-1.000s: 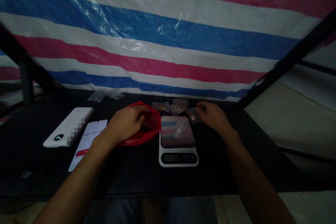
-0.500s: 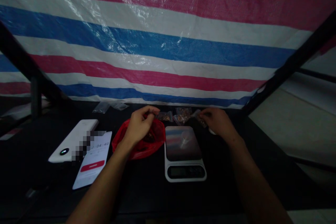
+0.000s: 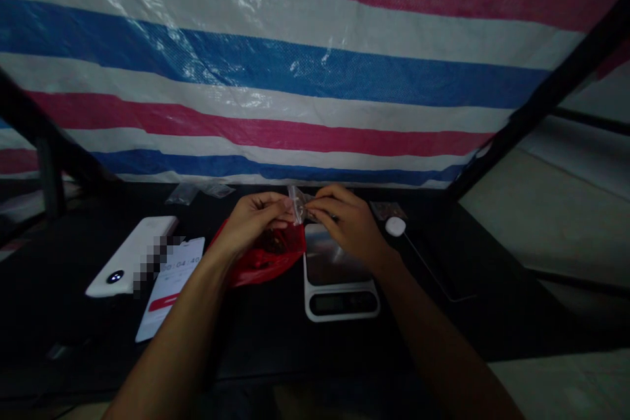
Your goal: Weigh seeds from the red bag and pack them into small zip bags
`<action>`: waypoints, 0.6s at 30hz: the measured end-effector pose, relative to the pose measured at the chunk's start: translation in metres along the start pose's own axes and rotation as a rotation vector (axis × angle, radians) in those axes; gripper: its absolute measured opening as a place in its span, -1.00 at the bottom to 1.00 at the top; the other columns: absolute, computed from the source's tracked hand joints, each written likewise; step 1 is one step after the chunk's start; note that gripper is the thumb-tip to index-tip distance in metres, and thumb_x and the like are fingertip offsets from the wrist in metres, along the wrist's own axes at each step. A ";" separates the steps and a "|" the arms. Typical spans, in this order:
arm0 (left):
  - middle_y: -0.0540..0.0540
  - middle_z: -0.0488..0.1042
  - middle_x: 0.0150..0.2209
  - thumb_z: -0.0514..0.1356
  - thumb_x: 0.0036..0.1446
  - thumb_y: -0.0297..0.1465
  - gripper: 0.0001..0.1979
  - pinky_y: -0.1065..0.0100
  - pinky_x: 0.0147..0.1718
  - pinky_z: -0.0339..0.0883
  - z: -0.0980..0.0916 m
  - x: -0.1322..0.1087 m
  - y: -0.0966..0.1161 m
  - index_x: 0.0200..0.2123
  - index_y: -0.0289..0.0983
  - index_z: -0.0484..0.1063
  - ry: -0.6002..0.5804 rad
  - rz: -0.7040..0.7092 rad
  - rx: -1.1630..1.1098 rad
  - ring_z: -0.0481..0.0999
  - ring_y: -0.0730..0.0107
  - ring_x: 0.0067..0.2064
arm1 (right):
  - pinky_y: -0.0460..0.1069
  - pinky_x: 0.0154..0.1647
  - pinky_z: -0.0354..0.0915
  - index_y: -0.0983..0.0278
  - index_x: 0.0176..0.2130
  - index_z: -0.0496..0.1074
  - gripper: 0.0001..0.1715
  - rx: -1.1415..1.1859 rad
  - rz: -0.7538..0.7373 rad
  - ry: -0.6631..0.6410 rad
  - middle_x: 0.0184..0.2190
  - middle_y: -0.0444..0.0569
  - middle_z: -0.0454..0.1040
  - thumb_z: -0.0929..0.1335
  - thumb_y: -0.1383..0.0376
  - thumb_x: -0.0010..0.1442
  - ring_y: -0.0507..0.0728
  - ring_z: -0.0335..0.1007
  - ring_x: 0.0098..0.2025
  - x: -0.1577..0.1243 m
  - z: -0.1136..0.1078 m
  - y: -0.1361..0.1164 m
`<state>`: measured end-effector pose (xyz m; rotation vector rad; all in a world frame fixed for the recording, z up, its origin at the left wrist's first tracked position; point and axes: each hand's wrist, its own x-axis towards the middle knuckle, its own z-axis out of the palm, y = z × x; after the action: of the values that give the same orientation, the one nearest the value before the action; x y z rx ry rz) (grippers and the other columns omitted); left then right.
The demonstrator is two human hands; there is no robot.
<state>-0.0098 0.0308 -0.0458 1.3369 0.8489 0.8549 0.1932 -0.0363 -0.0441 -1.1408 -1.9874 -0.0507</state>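
Carefully, you pinched clear zip bag (image 3: 296, 205) between both hands: left hand (image 3: 253, 220) and right hand (image 3: 342, 223) closed on it, above gap between red plastic bag (image 3: 268, 266) and kitchen scale (image 3: 339, 302). Slack pinch could drop it on scale. Red bag held dark lumps (image 3: 273, 243); small bag's contents unclear.

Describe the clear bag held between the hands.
The clear bag is small, thin and see-through, like plastic, with a creased upper part standing upright. The left hand and right hand pinch it from either side, hiding its lower part, so any contents cannot be told. It sits above the red bag.
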 end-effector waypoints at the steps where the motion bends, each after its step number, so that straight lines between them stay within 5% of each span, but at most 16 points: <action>1: -0.11 0.65 -0.35 0.47 -0.12 -0.15 -0.61 0.44 -0.38 0.48 -0.001 -0.001 0.000 -0.33 -0.31 0.56 -0.015 -0.027 -0.015 0.63 0.36 -0.34 | 0.05 -0.06 0.42 0.18 -0.12 0.57 -0.80 0.011 0.006 0.008 -0.12 -0.01 0.53 0.33 0.35 0.38 0.12 0.49 -0.10 -0.002 0.001 0.000; 7: -0.04 0.60 -0.43 0.42 -0.07 -0.25 -0.73 0.54 -0.54 0.35 0.005 -0.008 0.000 -0.39 -0.30 0.51 -0.100 0.016 -0.009 0.60 0.42 -0.43 | 0.06 -0.03 0.43 0.20 -0.11 0.52 -0.80 0.133 0.006 0.078 -0.13 -0.01 0.55 0.35 0.40 0.30 0.12 0.51 -0.09 -0.007 0.007 -0.013; 18: -0.01 0.54 -0.52 0.39 0.06 -0.14 -0.66 0.50 -0.51 0.35 0.003 -0.012 0.000 -0.38 -0.32 0.51 -0.198 0.170 0.159 0.48 0.50 -0.53 | 0.00 -0.18 0.50 0.22 -0.33 0.55 -0.89 0.320 0.159 0.174 -0.27 -0.03 0.60 0.39 0.40 0.20 0.09 0.56 -0.23 -0.008 0.019 -0.020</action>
<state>-0.0130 0.0188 -0.0452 1.6222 0.6652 0.7819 0.1687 -0.0460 -0.0552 -1.0421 -1.6748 0.2350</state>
